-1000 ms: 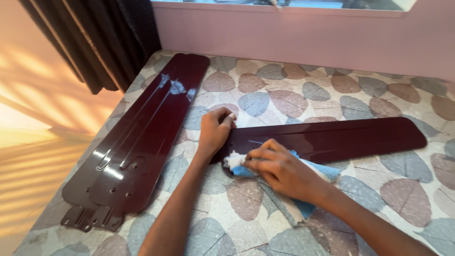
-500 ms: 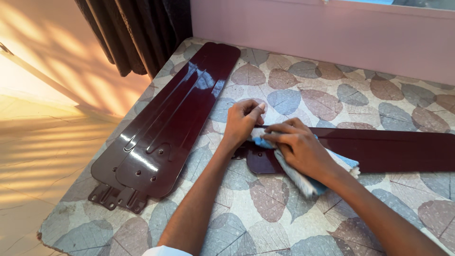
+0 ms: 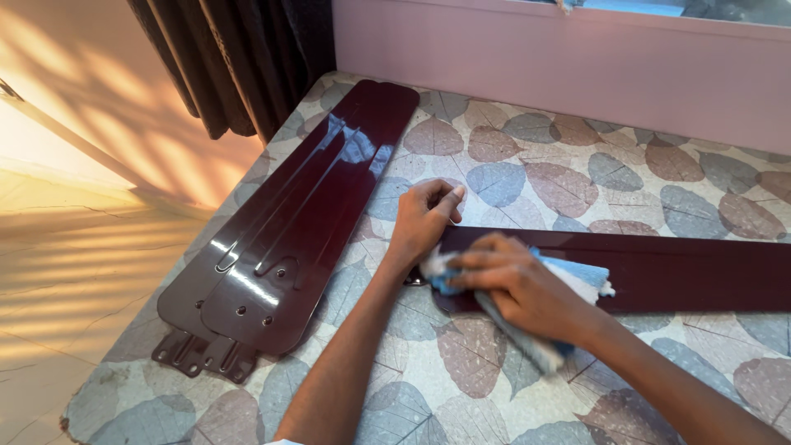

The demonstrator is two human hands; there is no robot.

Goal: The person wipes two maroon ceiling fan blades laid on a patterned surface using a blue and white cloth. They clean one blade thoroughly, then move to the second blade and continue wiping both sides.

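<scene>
1. My left hand (image 3: 422, 216) rests with fingers curled together on the fan blade (image 3: 659, 268), which lies flat across the right of the table (image 3: 527, 177).
2. My right hand (image 3: 519, 284) has its fingers clamped on a blue-and-white cloth (image 3: 577, 272), pressed to the blade's near-left end.
3. I judge the blade stiff, light and glossy-slick; best held at its edges.
4. Stacked blades (image 3: 305, 214) lie to the left, apart; open room lies far and near.

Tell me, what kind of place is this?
Probably a room in a home: a table with a leaf-patterned cover stands by a pink wall, dark curtains hang beside it, and there is a tiled floor.
</scene>
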